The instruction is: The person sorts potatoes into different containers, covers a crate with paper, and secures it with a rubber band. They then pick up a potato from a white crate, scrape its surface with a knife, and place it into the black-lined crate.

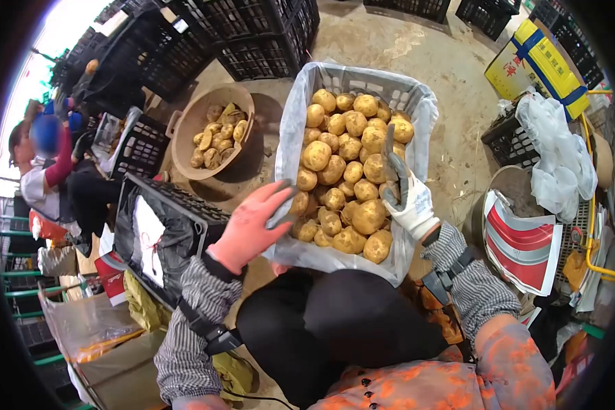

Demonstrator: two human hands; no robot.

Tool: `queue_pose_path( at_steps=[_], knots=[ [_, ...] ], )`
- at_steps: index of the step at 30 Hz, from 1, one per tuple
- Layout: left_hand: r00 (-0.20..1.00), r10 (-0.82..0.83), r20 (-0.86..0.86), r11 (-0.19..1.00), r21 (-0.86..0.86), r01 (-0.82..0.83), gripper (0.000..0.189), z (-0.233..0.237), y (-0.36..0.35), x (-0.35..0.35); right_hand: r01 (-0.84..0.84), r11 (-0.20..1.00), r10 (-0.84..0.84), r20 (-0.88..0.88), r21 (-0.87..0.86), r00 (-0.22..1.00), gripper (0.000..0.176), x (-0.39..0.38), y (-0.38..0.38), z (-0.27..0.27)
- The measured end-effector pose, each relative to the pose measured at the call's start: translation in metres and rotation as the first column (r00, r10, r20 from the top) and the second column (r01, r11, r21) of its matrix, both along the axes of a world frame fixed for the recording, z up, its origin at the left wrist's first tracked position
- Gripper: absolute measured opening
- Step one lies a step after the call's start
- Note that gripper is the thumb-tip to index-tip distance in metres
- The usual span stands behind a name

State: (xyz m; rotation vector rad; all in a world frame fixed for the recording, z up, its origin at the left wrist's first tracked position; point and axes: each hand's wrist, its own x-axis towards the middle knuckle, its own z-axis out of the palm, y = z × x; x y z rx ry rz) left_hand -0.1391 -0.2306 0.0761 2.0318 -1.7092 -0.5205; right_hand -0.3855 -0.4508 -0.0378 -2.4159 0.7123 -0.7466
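Observation:
A crate (pixel 426 130) lined with clear plastic stands before my knees, filled with many muddy yellow potatoes (pixel 350 148). My left hand (pixel 253 222), in a pink-orange glove with grey fingertips, is at the crate's near left edge, fingers stretched out and thumb apart. I see nothing held in it. Over the right side of the potatoes is my right hand (pixel 411 200), in a white glove with grey-coated fingers. Its thumb and fingers are apart, and a long grey finger shape points up across the potatoes. The palm side is partly hidden.
Left of the crate, a round brown basin (pixel 179 154) holds more potatoes. Beside my left arm stands a black-lined crate (pixel 201 229). Black crates (pixel 260 41) are stacked behind. At right are a yellow box (pixel 536 65) and plastic bags (pixel 557 150). Another person (pixel 44 171) sits at far left.

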Motion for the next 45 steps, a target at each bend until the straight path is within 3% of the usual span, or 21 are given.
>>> queue_pose_path(
  at_steps=[6,8,12,14,17,20,23,28,31,32,33,34,35,36,37,38,40,41,42,44,45],
  knots=[
    [0.986,-0.153,0.064,0.988,0.031,0.151,0.067,-0.089,-0.099,0.045,0.021,0.999,-0.017,-0.09,0.044,0.996,0.065,0.005,-0.001,0.011],
    [0.952,-0.215,0.217,0.965,0.199,0.173,0.073,-0.114,-0.122,0.052,0.027,0.999,-0.024,-0.12,0.025,0.993,0.065,0.006,-0.004,0.009],
    [0.937,-0.252,0.242,0.884,0.452,0.121,0.081,-0.107,-0.145,0.043,0.025,0.998,-0.014,-0.16,0.062,0.987,0.064,0.006,-0.002,0.011],
    [0.948,-0.214,0.234,0.92,0.375,0.115,0.085,-0.109,-0.137,0.041,0.026,0.998,-0.015,-0.16,0.065,0.987,0.064,0.006,-0.001,0.012],
    [0.981,-0.081,-0.179,0.995,-0.074,0.068,0.088,-0.1,-0.109,0.024,0.052,0.998,-0.047,-0.132,0.034,0.99,0.064,0.006,0.0,0.011],
    [0.929,-0.072,-0.364,0.991,-0.132,0.026,0.087,-0.085,-0.084,0.01,0.048,0.998,-0.044,-0.073,0.051,0.996,0.065,0.004,0.0,0.007],
    [0.883,0.009,-0.47,0.991,-0.115,-0.071,0.086,-0.081,-0.064,-0.002,0.039,0.974,-0.029,-0.045,0.225,0.999,0.069,0.004,0.001,0.006],
    [0.848,0.159,-0.506,0.98,-0.023,-0.197,0.089,-0.087,-0.044,0.009,0.074,0.984,-0.046,-0.177,0.159,0.983,0.074,0.011,0.002,0.011],
    [0.836,0.128,-0.533,0.986,-0.026,-0.167,0.089,-0.093,-0.035,0.007,-0.002,0.995,0.02,-0.174,0.104,0.984,0.072,0.017,-0.005,0.011],
    [0.836,0.129,-0.534,0.986,-0.023,-0.167,0.089,-0.096,-0.034,0.006,-0.112,0.916,0.131,-0.025,0.386,0.991,0.071,0.021,-0.004,0.011],
    [0.783,0.129,-0.609,0.984,-0.016,-0.175,0.088,-0.101,-0.033,0.005,-0.243,0.75,0.19,0.151,0.615,0.97,0.069,0.024,-0.002,0.012],
    [0.724,0.126,-0.678,0.984,-0.01,-0.181,0.086,-0.102,-0.033,0.003,-0.132,0.735,0.187,-0.013,0.665,0.982,0.064,0.026,0.007,0.017],
    [0.728,0.125,-0.674,0.983,-0.014,-0.182,0.086,-0.1,-0.034,0.001,-0.13,0.833,0.166,-0.019,0.538,0.986,0.061,0.021,0.012,0.018],
    [0.49,0.151,-0.859,0.973,0.042,-0.226,0.085,-0.095,-0.034,-0.002,-0.147,0.907,0.162,-0.007,0.395,0.987,0.059,0.019,0.017,0.019],
    [0.227,0.171,-0.959,0.954,0.103,-0.283,0.084,-0.087,-0.03,0.0,0.0,0.863,0.014,-0.024,0.505,1.0,0.057,0.005,0.022,0.02],
    [0.154,0.114,-0.981,0.945,0.059,-0.322,0.085,-0.085,-0.024,0.007,0.095,0.779,-0.088,-0.042,0.619,0.995,0.056,-0.013,0.021,0.016],
    [0.169,0.165,-0.972,0.898,0.077,-0.433,0.087,-0.067,-0.008,0.027,-0.003,0.163,-0.346,0.06,0.987,0.936,0.059,-0.049,0.009,0.0],
    [0.33,0.137,-0.934,0.87,-0.046,-0.492,0.079,-0.056,0.006,0.043,0.104,0.608,-0.4,0.19,0.787,0.897,0.057,-0.063,0.004,-0.039],
    [0.112,0.068,-0.991,0.825,-0.008,-0.565,0.071,-0.04,0.02,0.05,0.106,0.743,-0.267,0.148,0.661,0.952,0.058,-0.083,-0.017,-0.054],
    [0.088,-0.051,-0.995,0.702,-0.099,-0.705,0.064,-0.042,0.055,0.061,0.115,0.837,-0.262,0.208,0.536,0.942,0.064,-0.09,-0.058,-0.105],
    [0.038,-0.091,-0.995,0.64,-0.088,-0.763,0.061,-0.032,0.078,0.053,0.174,0.739,-0.307,0.096,0.651,0.947,0.064,-0.09,-0.072,-0.111]
  ],
)
